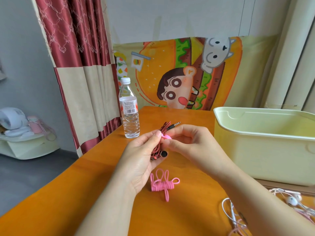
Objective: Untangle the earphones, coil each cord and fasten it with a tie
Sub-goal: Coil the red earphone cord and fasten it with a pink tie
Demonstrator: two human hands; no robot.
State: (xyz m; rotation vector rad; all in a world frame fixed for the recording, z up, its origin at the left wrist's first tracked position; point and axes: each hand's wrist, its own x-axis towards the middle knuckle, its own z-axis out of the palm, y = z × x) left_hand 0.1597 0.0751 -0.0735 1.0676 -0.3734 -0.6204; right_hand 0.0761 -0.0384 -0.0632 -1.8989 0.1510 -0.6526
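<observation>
I hold the coiled red earphones [155, 151] in my left hand [143, 157], above the orange table [95, 188] and in front of my chest. My fingers curl round the bundle from behind and my thumb presses against its upper part. The braided cord runs roughly upright through my grip. The metal jack plug [175, 124] sticks out at the top, pointing away to the right, and a black earbud [164, 153] shows at the lower end.

My right hand [189, 142] meets the left at the middle of the bundle. Its thumb and curled fingers pinch a pink tie [166, 137] that sits against the cord just beside my left thumb tip. I cannot tell whether the tie goes all the way round.

Below my hands, a bunch of spare pink ties [162, 183] lies on the table. Near the lower right edge there is a loose tangle of white and pink earphones [291, 200], partly hidden by my right forearm. A cream plastic bin [255, 150] stands at the right, and a clear water bottle [129, 109] with a white cap stands upright at the far left of the tabletop.
</observation>
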